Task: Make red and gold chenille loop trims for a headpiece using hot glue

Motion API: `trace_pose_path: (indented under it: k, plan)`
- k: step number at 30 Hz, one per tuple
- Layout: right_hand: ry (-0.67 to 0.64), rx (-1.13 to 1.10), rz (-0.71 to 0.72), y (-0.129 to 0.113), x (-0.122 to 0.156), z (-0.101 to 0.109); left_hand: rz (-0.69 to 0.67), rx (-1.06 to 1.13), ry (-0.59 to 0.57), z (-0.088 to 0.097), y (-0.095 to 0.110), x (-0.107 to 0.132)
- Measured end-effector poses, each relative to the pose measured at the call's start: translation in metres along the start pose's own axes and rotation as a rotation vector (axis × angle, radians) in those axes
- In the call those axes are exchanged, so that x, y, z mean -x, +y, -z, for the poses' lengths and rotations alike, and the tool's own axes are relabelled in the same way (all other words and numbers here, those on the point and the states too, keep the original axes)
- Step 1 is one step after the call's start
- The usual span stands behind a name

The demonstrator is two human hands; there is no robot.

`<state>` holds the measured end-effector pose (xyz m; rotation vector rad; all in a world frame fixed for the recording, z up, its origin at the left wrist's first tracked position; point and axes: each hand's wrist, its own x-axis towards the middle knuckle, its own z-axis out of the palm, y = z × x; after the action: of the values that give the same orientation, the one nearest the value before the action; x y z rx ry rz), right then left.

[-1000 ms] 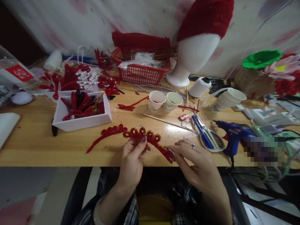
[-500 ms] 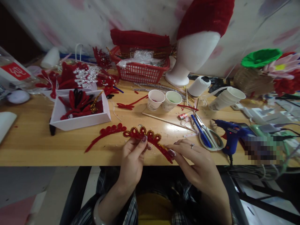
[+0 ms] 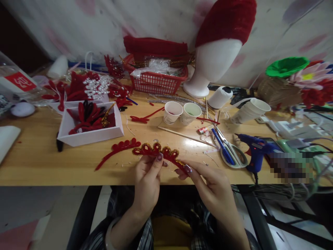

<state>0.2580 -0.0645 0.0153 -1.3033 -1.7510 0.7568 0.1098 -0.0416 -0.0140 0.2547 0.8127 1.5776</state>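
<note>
Between my two hands is a red fuzzy pipe-cleaner piece (image 3: 169,157) with a row of loops edged in gold tinsel. My left hand (image 3: 148,178) pinches it near the middle, thumb on top. At its right end, the thumb and fingers of my right hand (image 3: 210,182) are closed on the narrow stem, hiding the tip. A second red looped pipe-cleaner piece (image 3: 117,149), with no gold edging, lies on the table just left of the held one.
On the left stands a white box (image 3: 91,135) of red and black pieces. Two paper cups (image 3: 173,113) are mid-table. Scissors (image 3: 235,156), a blue pen (image 3: 223,147) and a blue glue gun (image 3: 256,152) lie right. Behind are a red basket (image 3: 156,83) and a white mannequin head (image 3: 215,62).
My right fingers have closed further around the stem's right end, covering the tip that showed before. The piece has turned slightly in my hands. The view has shifted a little.
</note>
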Motion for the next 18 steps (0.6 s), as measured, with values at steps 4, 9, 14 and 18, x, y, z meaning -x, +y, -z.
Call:
trace_pose_path:
  k: [4, 9, 14, 18]
  plan:
    - [0.023, 0.027, -0.003, 0.0006, -0.0005, -0.0011, 0.016, 0.029, 0.04, -0.0039, 0.0007, -0.0011]
    - [0.033, 0.073, 0.049, 0.0047, -0.0028, -0.0024, 0.032, 0.032, 0.104, -0.0066, 0.0027, -0.0013]
    - [0.076, 0.064, 0.063, 0.0071, -0.0034, -0.0025, 0.053, 0.003, 0.123, -0.0047, 0.0029, 0.0001]
    - [0.08, -0.007, -0.043, 0.0029, -0.0009, -0.0068, 0.025, -0.009, 0.102, -0.0037, -0.0006, 0.0011]
